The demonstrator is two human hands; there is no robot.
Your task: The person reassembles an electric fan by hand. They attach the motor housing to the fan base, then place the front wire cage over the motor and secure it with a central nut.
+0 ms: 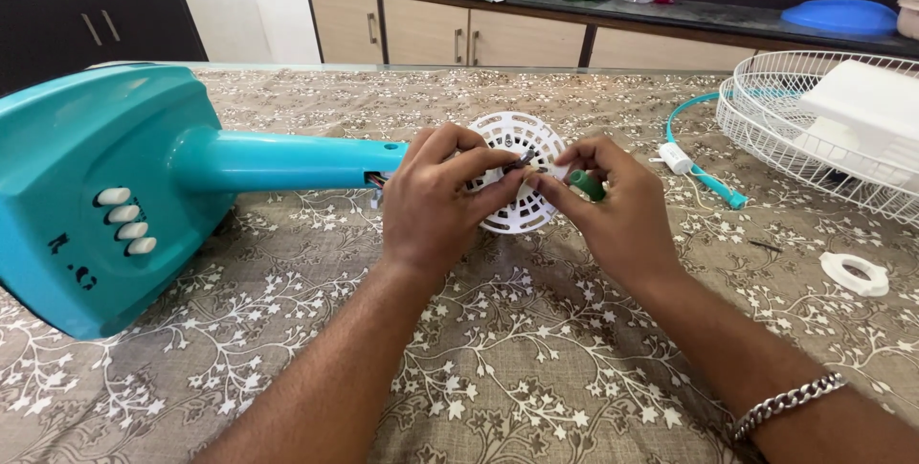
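My left hand (440, 198) grips a round white slotted plastic cover (522, 138), holding it upright on the table. My right hand (613, 205) holds a green-handled screwdriver (586, 184) whose dark tip meets the cover near its middle. Just left of the cover lies a teal fan stand (115, 196) on its side, with white push buttons on its base and coloured wires showing at the open end of its neck (373, 179).
A white wire fan guard (814, 129) holding a white part lies at the right. A teal ring with a white piece (699, 162) and a white plastic nut (855, 273) rest on the floral tablecloth. Cabinets with clutter stand behind.
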